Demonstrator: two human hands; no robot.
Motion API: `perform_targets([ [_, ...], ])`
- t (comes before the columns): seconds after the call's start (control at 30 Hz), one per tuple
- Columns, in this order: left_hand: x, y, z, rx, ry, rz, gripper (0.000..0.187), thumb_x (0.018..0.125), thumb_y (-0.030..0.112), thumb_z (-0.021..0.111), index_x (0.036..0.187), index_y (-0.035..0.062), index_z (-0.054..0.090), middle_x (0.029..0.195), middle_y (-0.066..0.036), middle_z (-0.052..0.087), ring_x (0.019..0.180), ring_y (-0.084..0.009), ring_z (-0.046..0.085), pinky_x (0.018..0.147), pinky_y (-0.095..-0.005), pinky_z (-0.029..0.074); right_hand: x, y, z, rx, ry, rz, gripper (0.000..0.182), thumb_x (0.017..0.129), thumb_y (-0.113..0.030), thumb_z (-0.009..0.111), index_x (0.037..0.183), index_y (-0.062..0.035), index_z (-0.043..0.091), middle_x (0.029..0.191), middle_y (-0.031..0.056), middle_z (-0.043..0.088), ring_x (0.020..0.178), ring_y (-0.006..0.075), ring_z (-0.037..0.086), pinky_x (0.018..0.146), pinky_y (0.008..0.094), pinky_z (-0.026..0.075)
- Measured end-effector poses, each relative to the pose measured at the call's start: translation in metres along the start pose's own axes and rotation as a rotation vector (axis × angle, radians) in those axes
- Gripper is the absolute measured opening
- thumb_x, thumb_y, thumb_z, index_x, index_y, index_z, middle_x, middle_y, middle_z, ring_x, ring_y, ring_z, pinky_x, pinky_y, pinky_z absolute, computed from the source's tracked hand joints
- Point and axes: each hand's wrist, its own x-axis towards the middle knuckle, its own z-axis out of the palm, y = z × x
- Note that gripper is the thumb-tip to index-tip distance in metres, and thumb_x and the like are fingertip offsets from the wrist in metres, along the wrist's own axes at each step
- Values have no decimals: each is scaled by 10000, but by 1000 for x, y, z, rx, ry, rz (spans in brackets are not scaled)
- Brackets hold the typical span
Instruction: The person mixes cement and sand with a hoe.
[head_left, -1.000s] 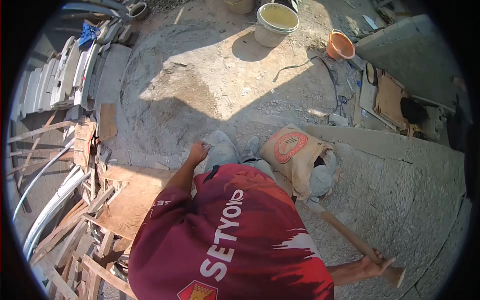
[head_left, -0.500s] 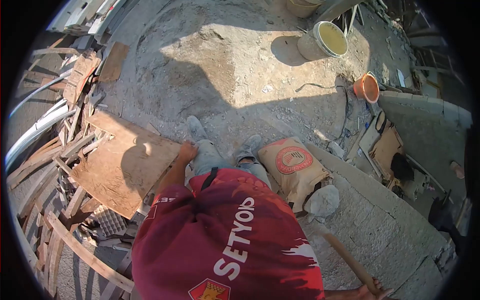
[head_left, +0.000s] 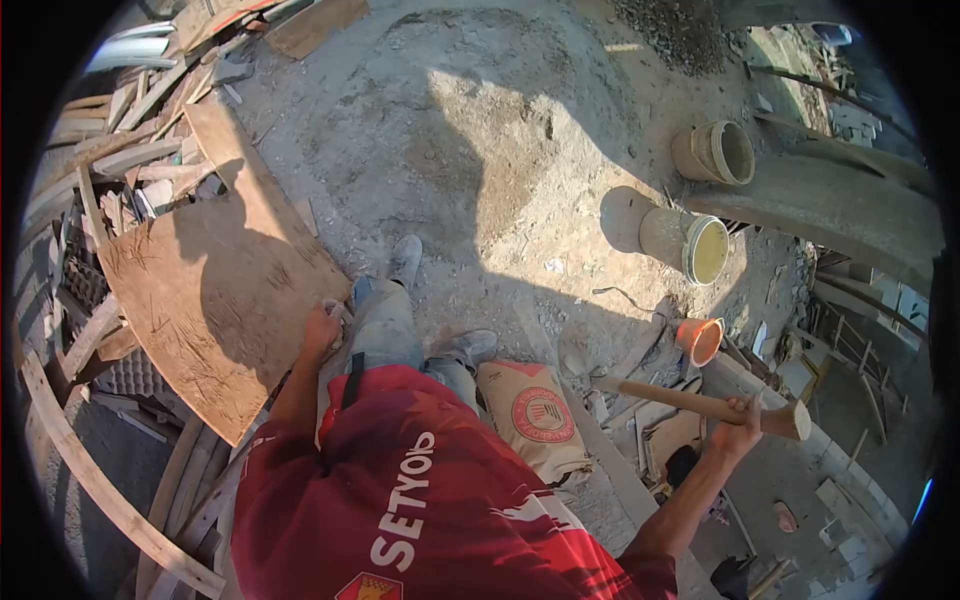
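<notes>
My right hand (head_left: 738, 428) is wrapped round the thick wooden handle of a hoe (head_left: 690, 402), close to its butt end, out to the right. The hoe's dusty grey head (head_left: 583, 350) points back towards my feet and blends with the ground. My left hand (head_left: 322, 328) hangs beside my left knee with its fingers curled, overlapping the edge of a plywood board (head_left: 225, 300); what those fingers hold, if anything, I cannot tell. A paper sack with a round red print (head_left: 540, 412) lies just right of my legs, below the hoe handle.
Scrap timber (head_left: 130, 160) is heaped on the left. Ahead is a mound of grey sand (head_left: 400, 130). To the right stand a bucket of yellowish liquid (head_left: 680, 240), another pale bucket (head_left: 705, 152) and an orange bucket (head_left: 697, 340). A low block wall (head_left: 745, 385) runs along the right side.
My right hand has swung the hoe up and forward from low beside the sack, out to the right. The view has turned to the right. My left hand stays near my knee and the board.
</notes>
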Motion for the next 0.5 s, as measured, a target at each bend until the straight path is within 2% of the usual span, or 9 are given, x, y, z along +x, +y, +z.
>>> perform_targets([
  [0.07,7,21,-11,-72,26,-53,339,857,233,597,1049,-46,594,957,-197,653,851,-268,634,758,-349,482,69,54,34,-14,-152,44,127,821,-82,642,787,-64,521,685,40,508,676,152,500,707,339,414],
  [0.17,29,55,-21,-153,86,90,321,880,226,576,1060,-40,585,938,-154,652,823,-226,619,750,-333,480,99,96,154,-73,-360,-33,150,769,-24,669,794,-61,526,733,61,554,744,180,552,764,343,441],
  [0.2,34,85,-21,-313,40,100,310,885,233,574,1052,-28,587,925,-127,648,832,-203,611,755,-318,478,103,113,190,-272,-426,-166,139,782,-52,668,760,-41,532,804,53,533,746,186,540,771,344,438],
  [0.3,42,173,-23,-697,-200,118,369,908,278,562,1152,1,539,991,-78,612,901,-159,563,805,-299,457,77,150,294,-694,-706,-486,226,740,-11,707,695,-56,490,749,33,537,682,137,480,629,286,424],
  [0.33,39,206,-28,-739,-244,190,402,913,284,558,1194,2,507,1026,-87,598,931,-160,548,817,-302,450,62,180,323,-361,-814,-315,240,703,2,718,702,-54,484,695,29,501,651,134,454,601,270,404],
  [0.37,38,231,-27,-782,-286,263,437,917,290,553,1237,3,475,1062,-96,583,962,-161,533,829,-305,443,57,223,340,-392,-904,-345,265,655,-16,746,720,-64,493,713,42,506,673,180,480,646,309,406],
  [0.4,43,240,-17,-710,-286,328,481,912,339,542,1258,15,463,1100,-110,570,1016,-198,524,854,-328,435,40,235,367,-662,-975,-705,286,627,-68,767,742,-79,505,743,50,534,732,248,521,732,368,395],
  [0.47,58,250,-1,-639,-276,385,526,907,389,531,1279,27,451,1139,-124,558,1070,-235,515,879,-352,427,6,290,397,-801,-1014,-812,301,645,-104,751,852,-81,534,907,98,555,886,293,550,845,392,366],
  [0.5,64,250,5,-238,-223,409,572,872,406,560,1281,21,446,1151,-162,561,1086,-292,520,894,-380,427,-8,313,404,-865,-1041,-839,322,653,-102,740,902,-74,538,994,128,548,937,300,549,868,381,362],
])
